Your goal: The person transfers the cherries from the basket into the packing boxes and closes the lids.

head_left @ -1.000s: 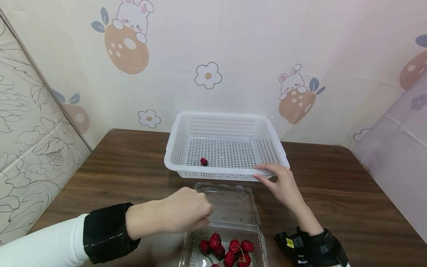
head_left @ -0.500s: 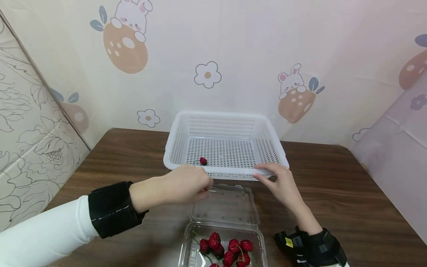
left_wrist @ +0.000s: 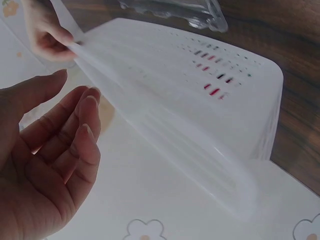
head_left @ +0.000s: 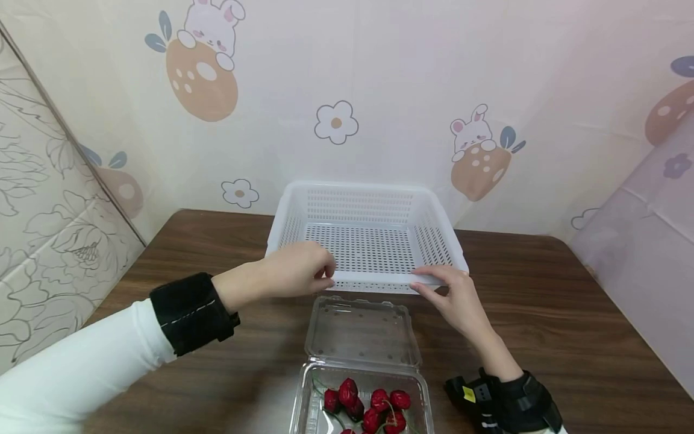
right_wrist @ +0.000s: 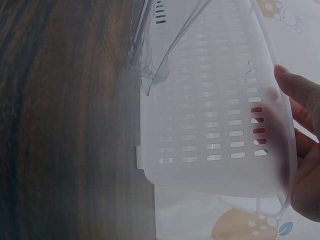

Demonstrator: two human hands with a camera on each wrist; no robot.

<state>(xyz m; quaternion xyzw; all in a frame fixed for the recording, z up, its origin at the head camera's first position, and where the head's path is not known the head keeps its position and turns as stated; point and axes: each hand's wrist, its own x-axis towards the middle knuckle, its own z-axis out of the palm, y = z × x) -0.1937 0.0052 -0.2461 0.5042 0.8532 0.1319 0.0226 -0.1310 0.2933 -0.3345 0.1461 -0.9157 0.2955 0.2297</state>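
A white perforated plastic basket (head_left: 374, 280) stands at the back of the table. My right hand (head_left: 455, 301) pinches its front rim near the right corner, thumb outside. Over the front rim on the left hovers my left hand (head_left: 295, 271); in the left wrist view, its fingers (left_wrist: 87, 145) are loosely bent, apart from the thumb, with nothing seen between them. Through the basket's holes there, a red cherry (left_wrist: 214, 92) shows in patches; in the head view the left hand hides it. Several cherries (head_left: 348, 393) with stems lie in a clear plastic box (head_left: 296, 405) in front.
The box's clear lid (head_left: 363, 334) lies folded back on the wooden table (head_left: 542, 313), just before the basket. A patterned wall covering (head_left: 390, 78) rises behind the table, with another panel (head_left: 59, 241) at the left.
My left hand has moved up and away from above the clear box lid to the basket's front left rim, covering the cherry inside. My right hand keeps its grip on the rim.
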